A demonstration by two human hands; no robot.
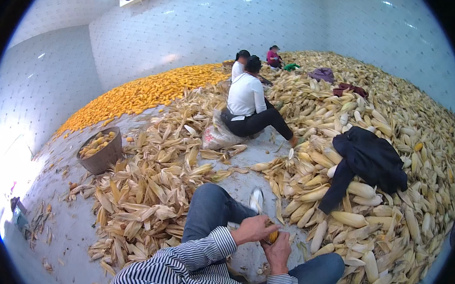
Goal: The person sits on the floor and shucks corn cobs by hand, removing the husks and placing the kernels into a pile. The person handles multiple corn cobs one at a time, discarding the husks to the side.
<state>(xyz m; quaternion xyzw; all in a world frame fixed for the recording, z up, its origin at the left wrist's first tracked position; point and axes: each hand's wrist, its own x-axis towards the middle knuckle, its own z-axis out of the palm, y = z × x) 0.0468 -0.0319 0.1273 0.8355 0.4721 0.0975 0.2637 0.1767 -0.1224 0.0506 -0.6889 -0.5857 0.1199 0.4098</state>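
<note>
An ear of corn [271,237] with yellow kernels showing is between my two hands, in front of my bent knees. My left hand [252,228] reaches over it from the left, its fingers on the upper end. From below, my right hand [277,251] is wrapped around the lower part. The fingers hide much of the ear, so how much husk is left on it cannot be told. Unhusked ears [348,219] lie close to the right of my hands. Loose dry husks [145,211] are heaped to my left.
A basket [107,156] of husked ears stands at left. Beyond it spreads a bank of yellow ears [148,92]. Ahead, a person in white [246,96] sits on a sack [216,135], with two more people farther back. A dark jacket [371,158] lies on the unhusked pile.
</note>
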